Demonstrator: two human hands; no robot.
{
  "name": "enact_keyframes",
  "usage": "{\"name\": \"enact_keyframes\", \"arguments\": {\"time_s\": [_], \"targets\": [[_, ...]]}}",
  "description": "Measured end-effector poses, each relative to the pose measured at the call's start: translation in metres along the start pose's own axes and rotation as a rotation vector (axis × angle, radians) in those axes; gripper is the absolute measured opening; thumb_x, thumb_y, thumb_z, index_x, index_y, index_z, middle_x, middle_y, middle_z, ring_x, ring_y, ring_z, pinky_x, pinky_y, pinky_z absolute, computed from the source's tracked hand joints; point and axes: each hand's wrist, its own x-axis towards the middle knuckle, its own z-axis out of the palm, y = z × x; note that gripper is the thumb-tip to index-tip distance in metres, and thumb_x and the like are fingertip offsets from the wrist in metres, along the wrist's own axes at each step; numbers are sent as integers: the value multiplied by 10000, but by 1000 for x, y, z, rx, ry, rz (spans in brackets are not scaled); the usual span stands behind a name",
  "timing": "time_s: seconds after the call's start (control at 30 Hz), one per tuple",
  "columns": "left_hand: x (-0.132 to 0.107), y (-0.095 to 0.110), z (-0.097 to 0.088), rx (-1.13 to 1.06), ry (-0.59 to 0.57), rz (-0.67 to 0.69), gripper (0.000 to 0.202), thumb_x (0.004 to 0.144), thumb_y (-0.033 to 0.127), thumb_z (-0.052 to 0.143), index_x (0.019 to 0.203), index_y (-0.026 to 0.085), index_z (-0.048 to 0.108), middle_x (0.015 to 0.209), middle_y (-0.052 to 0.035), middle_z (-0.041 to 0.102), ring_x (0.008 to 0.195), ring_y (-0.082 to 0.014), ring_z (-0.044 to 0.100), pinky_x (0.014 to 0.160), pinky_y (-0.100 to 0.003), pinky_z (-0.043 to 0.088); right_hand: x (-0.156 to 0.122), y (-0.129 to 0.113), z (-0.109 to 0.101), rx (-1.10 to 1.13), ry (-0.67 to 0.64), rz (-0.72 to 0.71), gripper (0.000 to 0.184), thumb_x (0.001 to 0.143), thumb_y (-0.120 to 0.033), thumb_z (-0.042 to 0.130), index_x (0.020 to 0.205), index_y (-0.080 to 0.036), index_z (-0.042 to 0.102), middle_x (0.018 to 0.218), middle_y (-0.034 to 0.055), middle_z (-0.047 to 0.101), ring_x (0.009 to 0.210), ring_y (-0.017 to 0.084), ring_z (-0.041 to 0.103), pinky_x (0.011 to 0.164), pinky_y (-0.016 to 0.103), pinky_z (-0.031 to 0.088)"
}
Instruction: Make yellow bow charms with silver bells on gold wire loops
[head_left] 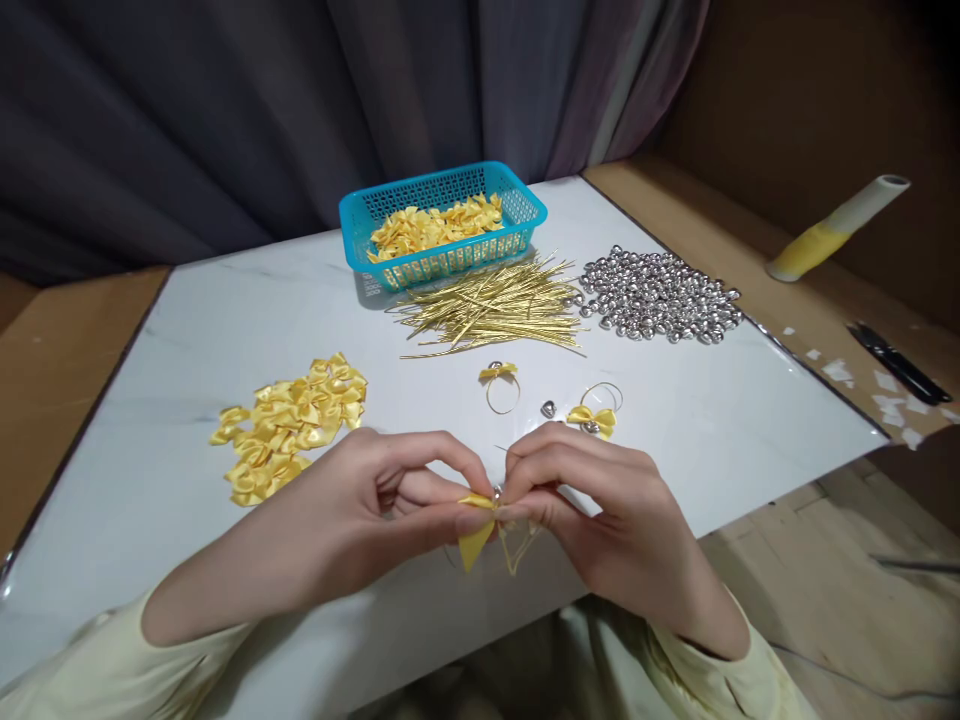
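Observation:
Near the table's front, my left hand (390, 500) pinches a yellow ribbon bow (472, 545) between thumb and fingers. My right hand (592, 500) is closed at the bow's centre, fingertips pressed together on a thin gold wire (514, 562) that bends out below them. Between the two sets of fingertips a small silver bead (496, 492) shows in part; the fingers hide the rest of it. Just beyond my hands lie two bows on wire rings, one bow (498, 372) upright on its ring and another bow (600, 422) to the right. A loose silver heart bead (548, 409) rests between them.
A turquoise basket (450, 252) of yellow bows stands at the back. Before it lies a heap of gold wires (491, 308); silver beads (660, 295) are piled to the right, loose bows (300, 420) to the left. Farther right are a tube (840, 230), a black cutter (898, 365) and paper scraps.

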Motion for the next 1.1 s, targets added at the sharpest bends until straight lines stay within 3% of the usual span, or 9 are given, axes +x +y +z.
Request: {"name": "enact_keyframes", "arguments": {"time_s": [0.1,0.43,0.7,1.1], "targets": [[0,0,0,-35,-93,-37,274,828,454,629,905,192,648,611,6,670,540,-117,513,486,-180,315,1,-2,-1,6,3,19,137,870,-15,584,800,-128,615,798,41,605,743,107,571,668,210,460],[-1,1,0,-93,-123,-28,253,822,420,639,930,193,659,639,3,676,578,-132,551,516,-191,359,5,-7,-4,-16,-18,88,148,832,-26,646,738,-132,604,751,17,613,705,95,563,662,188,438],[0,0,-1,-81,-177,-67,236,830,409,639,956,210,644,704,-9,725,628,-149,588,547,-194,374,11,-3,-14,-22,-171,141,155,843,-72,651,711,-142,610,757,12,637,700,97,586,644,187,437],[0,4,0,37,-126,-15,231,811,404,646,901,194,680,668,-5,709,586,-132,565,503,-178,348,20,-2,-20,-26,-294,284,153,809,-57,679,691,-143,632,745,-9,636,645,80,565,583,178,410]]}}
